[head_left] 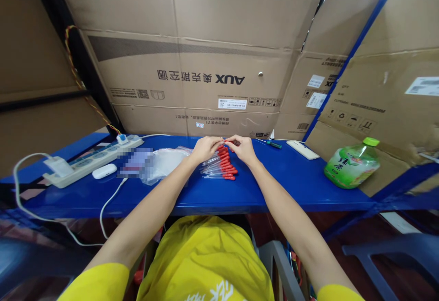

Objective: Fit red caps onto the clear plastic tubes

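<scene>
On blue counter [212,204], clear droppers w/ red bulbs [226,167] are laid in a row. Clear plastic bag [168,163] is set just L of droppers, green bottle [352,166] well R. At droppers' far end, R grip [241,147] is closed to a pinch on a red bulb [226,140]; L grip [206,147] is curled alongside, its hold can't be told. Behind droppers, cardboard [199,54] is stood.

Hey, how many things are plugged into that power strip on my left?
2 that I can see: a white charger at the near end of the power strip, and a smaller blue-and-white plug toward the far end.
</scene>
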A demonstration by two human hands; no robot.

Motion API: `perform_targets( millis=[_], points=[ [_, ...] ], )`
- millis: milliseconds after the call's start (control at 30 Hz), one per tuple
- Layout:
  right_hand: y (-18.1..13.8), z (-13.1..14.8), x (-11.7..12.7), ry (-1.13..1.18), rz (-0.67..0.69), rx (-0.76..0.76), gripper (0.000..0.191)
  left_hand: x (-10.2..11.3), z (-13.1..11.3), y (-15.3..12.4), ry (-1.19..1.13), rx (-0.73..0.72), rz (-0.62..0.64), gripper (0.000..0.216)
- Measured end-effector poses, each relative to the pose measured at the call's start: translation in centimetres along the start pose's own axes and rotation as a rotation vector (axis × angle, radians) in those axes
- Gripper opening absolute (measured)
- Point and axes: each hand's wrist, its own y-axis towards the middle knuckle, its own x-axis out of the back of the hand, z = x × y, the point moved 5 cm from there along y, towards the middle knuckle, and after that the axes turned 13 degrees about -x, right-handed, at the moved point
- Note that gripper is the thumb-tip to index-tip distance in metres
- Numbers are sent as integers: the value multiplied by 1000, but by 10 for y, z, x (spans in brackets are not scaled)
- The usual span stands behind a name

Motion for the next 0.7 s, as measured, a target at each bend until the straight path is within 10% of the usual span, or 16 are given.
perform_targets(
  millis=[700],
  points=[
    [5,-6,2,14,76,-105,35,1,5,-1,-96,-9,39,44]
  ],
)
